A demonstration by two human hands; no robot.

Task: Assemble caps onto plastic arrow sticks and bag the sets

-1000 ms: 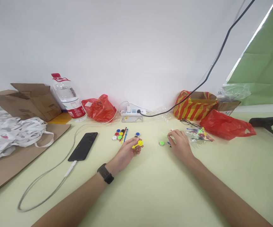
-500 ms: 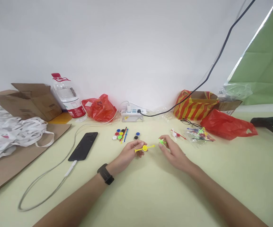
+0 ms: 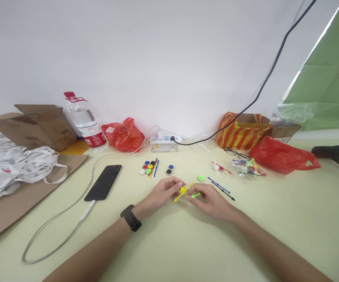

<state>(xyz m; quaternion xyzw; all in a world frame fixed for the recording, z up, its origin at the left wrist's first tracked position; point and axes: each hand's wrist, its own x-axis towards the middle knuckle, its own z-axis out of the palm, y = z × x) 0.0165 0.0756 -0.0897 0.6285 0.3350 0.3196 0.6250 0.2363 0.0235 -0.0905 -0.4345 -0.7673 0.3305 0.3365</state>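
Note:
My left hand (image 3: 165, 192) pinches a yellow round connector with a yellow stick (image 3: 183, 191) through it. Close beside it, my right hand (image 3: 210, 200) pinches a small green stick (image 3: 196, 194), whose tip is almost at the yellow piece. Both hands hover low over the pale table (image 3: 187, 243) near its middle. Just beyond them lie a green round connector (image 3: 200, 178), a blue stick (image 3: 218, 185) and a black stick (image 3: 227, 193).
A cluster of coloured round connectors and sticks (image 3: 149, 167) lies to the left, a phone (image 3: 104, 181) on a cable further left. A clear bag of parts (image 3: 247, 166), glasses, red bags, a power strip (image 3: 165, 139), a water bottle (image 3: 84, 123) and cardboard boxes line the back.
My right hand left the parts near the bag, picked up a green stick and came back toward me. Both hands drew together near the table's middle; the yellow stick tilted.

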